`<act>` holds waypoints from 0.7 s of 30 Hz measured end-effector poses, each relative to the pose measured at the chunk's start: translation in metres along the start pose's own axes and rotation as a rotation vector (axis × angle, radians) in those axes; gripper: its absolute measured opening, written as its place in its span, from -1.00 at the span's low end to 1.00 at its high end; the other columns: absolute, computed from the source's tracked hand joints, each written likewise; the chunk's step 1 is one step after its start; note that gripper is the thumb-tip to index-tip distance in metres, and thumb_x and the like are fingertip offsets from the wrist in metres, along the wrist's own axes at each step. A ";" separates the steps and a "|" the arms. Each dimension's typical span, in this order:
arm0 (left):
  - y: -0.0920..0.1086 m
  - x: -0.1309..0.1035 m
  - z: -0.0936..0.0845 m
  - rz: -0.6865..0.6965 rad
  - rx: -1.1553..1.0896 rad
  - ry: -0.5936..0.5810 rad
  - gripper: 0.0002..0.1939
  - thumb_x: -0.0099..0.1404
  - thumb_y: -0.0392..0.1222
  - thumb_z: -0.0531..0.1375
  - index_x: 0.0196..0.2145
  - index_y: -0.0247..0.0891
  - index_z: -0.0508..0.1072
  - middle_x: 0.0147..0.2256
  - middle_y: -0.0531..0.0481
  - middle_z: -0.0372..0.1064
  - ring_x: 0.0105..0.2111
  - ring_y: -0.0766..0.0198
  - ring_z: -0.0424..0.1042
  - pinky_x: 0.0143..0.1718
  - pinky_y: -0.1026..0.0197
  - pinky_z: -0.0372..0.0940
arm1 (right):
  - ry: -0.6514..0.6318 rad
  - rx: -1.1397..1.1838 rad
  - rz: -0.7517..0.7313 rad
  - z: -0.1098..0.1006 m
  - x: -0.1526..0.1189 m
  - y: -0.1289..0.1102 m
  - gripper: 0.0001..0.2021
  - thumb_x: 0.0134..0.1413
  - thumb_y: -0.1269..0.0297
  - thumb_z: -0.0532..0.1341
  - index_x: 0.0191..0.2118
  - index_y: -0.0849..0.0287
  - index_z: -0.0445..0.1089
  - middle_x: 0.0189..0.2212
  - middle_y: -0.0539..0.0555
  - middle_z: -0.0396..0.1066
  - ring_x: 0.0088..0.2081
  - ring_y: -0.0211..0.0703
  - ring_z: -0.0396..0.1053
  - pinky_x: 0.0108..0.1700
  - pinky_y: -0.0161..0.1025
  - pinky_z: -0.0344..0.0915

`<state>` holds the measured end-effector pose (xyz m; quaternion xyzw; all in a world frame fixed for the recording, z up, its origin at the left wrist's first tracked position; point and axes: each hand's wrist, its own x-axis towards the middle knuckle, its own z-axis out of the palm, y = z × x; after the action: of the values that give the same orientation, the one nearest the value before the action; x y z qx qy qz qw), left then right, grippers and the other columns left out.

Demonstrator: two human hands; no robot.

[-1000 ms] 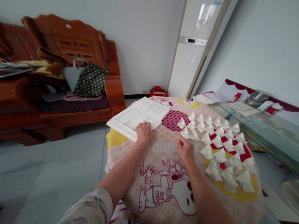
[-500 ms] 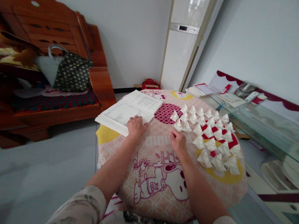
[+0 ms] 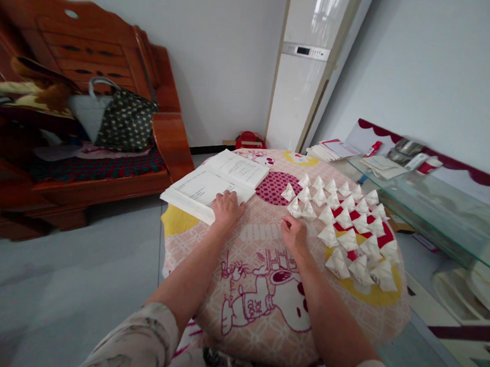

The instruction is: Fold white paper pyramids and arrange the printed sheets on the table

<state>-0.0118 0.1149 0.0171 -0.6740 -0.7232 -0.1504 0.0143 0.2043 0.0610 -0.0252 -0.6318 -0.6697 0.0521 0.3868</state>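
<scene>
- The book (image 3: 215, 185) lies open on the tabletop (image 3: 263, 280), at its far left edge, and part of it hangs over the rim.
- Its long axis runs from the near left to the far right, and its far end points toward the white cabinet (image 3: 303, 76).
- The left hand (image 3: 227, 208) rests flat on the near right corner of the book, fingers loosely spread, gripping nothing.
- The right hand (image 3: 294, 234) lies on the cloth to the right of the book, well apart from it, fingers curled; I cannot tell whether it pinches something.
- Folded paper triangles (image 3: 342, 229) stand in rows further right of the book, the nearest ones just beside the right hand.
</scene>
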 end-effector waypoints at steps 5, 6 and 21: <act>0.003 -0.001 -0.002 -0.011 0.007 -0.005 -0.65 0.26 -0.03 0.07 -0.11 -0.25 0.47 -0.07 -0.24 0.44 -0.03 -0.11 0.36 -0.09 0.02 0.26 | 0.009 0.004 0.006 0.001 -0.001 -0.001 -0.75 0.08 0.33 0.09 -0.42 0.17 0.52 -0.50 0.08 0.49 -0.46 -0.16 0.37 -0.35 -0.30 0.20; 0.003 -0.001 -0.002 -0.011 0.005 -0.008 -0.65 0.26 -0.02 0.07 -0.11 -0.24 0.47 -0.07 -0.24 0.44 -0.03 -0.10 0.36 -0.09 0.02 0.26 | 0.008 0.006 0.008 0.001 -0.001 -0.001 -0.75 0.08 0.32 0.09 -0.42 0.17 0.52 -0.49 0.08 0.50 -0.45 -0.16 0.37 -0.34 -0.30 0.21; 0.003 -0.001 -0.003 -0.050 -0.053 -0.011 -0.67 0.27 -0.04 0.06 -0.11 -0.22 0.48 -0.08 -0.24 0.46 -0.05 -0.09 0.42 -0.08 -0.01 0.28 | -0.014 0.016 0.009 -0.001 -0.001 0.000 -0.77 0.07 0.33 0.10 -0.41 0.16 0.51 -0.49 0.08 0.51 -0.45 -0.15 0.38 -0.34 -0.30 0.23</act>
<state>-0.0094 0.1133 0.0203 -0.6565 -0.7357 -0.1662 -0.0113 0.2049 0.0599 -0.0255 -0.6314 -0.6690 0.0638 0.3869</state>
